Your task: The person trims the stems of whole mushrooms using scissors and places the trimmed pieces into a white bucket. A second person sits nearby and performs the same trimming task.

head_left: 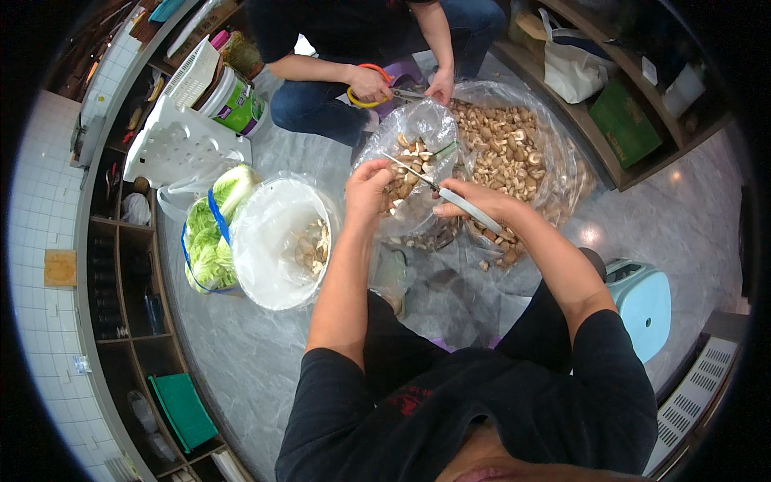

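My right hand [473,202] holds a pair of scissors [461,202] with pale handles, the blades apart and pointing up-left towards my left hand [368,190]. The fingers of my left hand are bent together over a clear plastic bag [426,123] of cut mushrooms [415,159]; whether a mushroom is between them cannot be told. Right of it, a larger clear bag holds many brown mushrooms [503,150]. At the left, a white bucket with a plastic liner [265,241] has some mushroom pieces [316,247] inside.
Opposite, a co-worker holds orange-and-yellow-handled scissors [367,103] near the bags. Napa cabbages [211,247] stand left of the lined bucket. A light-blue stool [644,307] is at my right. Wooden shelves [129,340] line the left side; more shelves [656,114] stand upper right.
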The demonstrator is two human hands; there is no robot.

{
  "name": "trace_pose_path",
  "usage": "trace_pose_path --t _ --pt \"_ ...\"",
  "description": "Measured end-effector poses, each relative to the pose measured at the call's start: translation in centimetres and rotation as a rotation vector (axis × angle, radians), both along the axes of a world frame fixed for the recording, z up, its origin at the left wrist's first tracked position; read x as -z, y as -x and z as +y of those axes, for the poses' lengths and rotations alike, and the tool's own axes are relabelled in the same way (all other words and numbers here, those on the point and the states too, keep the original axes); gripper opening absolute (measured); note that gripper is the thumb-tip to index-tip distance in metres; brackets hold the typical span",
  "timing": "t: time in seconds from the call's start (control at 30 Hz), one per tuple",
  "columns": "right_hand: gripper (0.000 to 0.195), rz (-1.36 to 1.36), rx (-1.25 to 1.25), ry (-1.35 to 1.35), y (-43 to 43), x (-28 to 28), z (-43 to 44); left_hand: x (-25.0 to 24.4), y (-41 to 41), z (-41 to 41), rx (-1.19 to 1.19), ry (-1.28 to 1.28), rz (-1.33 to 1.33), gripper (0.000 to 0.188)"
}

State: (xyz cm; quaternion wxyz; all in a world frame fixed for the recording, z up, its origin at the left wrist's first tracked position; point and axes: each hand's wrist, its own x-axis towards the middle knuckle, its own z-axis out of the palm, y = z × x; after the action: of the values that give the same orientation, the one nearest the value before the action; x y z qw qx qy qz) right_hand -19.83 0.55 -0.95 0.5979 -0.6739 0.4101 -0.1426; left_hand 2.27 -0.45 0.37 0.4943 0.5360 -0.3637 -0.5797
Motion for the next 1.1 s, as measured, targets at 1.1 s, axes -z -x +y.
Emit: trace_pose_path --t 1.1 --pt "0.052 -0.046 0.074 -0.017 -0.2 -1.2 1.2 1.6 -0.8 -1.0 0.085 -0.076 0.481 0.024"
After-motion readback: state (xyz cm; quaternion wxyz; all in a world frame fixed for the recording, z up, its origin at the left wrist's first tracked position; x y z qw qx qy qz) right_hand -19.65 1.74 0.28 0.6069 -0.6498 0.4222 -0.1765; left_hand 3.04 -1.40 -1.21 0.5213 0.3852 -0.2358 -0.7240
